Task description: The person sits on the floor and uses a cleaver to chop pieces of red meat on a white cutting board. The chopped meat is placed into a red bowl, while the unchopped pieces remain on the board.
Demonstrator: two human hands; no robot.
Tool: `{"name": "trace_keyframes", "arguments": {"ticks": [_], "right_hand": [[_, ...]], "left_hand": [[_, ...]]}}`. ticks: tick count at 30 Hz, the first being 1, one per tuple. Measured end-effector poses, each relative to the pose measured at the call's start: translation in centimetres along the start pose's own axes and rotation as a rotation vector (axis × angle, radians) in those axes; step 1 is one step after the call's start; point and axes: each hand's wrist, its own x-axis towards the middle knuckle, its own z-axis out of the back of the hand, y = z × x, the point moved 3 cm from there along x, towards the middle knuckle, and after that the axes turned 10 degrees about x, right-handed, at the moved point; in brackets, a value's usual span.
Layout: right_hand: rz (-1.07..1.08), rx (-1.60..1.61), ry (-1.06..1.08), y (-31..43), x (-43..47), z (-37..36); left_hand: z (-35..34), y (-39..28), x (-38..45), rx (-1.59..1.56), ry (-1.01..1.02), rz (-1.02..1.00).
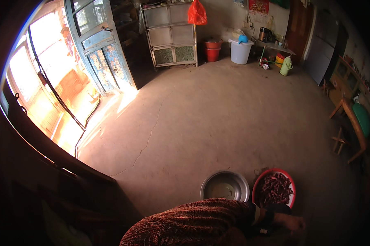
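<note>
An arm in a rust-red ribbed sleeve (pixel 197 218) reaches across the bottom of the view towards the right; I take it for my left arm. Past its pale cuff, my left hand (pixel 291 223) is in dim light, its fingers too dark to make out, and anything in them is hidden. Just beyond the hand stands a red-rimmed basin (pixel 293 181), white inside, with many dark red elongated pieces (pixel 275 189). Left of it, a steel basin (pixel 205 186) holds shallow, cloudy liquid; the sleeve covers its near edge. My right hand is out of view.
A concrete floor (pixel 222 117) with a long crack spreads ahead. An open blue door (pixel 103 55) and sunlit doorway are left. Along the far wall stand a cabinet (pixel 171 33), red buckets (pixel 213 54), a white bucket (pixel 241 53) and a green flask (pixel 285 66). Wooden furniture (pixel 351 123) lines the right.
</note>
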Motion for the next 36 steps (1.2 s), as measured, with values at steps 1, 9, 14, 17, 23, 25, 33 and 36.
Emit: {"name": "trace_keyframes", "arguments": {"ticks": [1, 9, 14, 17, 23, 25, 33, 36], "right_hand": [[0.002, 0.002, 0.002, 0.0, 0.0, 0.0], [-0.004, 0.055, -0.013, -1.0, -1.0, 0.8], [-0.035, 0.147, -0.054, -2.3, -2.6, 2.2], [-0.072, 0.24, -0.102, -3.4, -4.3, 3.7], [-0.148, 0.589, -0.2, -7.9, -10.1, 8.0], [-0.182, 0.831, -0.25, -9.4, -14.5, 10.3], [-0.252, 1.272, -0.295, -9.2, -29.5, 13.9], [-0.34, 0.995, -0.43, -8.7, -27.4, 15.1]], "left_hand": [[-0.1, -0.2, 0.0, 0.001, -0.009, -0.006], [-1.8, 0.5, 0.1, -0.17, 0.015, -0.057], [-3.3, 2.1, 0.8, 0.012, -0.056, -0.116], [-4.6, 2.9, 1.6, 0.13, -0.041, -0.051], [-10.7, 3.9, 2.4, 0.125, -0.052, -0.376], [-13.9, 6.2, 0.4, 0.078, -0.052, -0.396], [-21.2, 20.5, -7.3, 0.012, 0.087, -0.193], [-21.2, 19.8, -6.2, 0.182, 0.132, -0.058]]}}
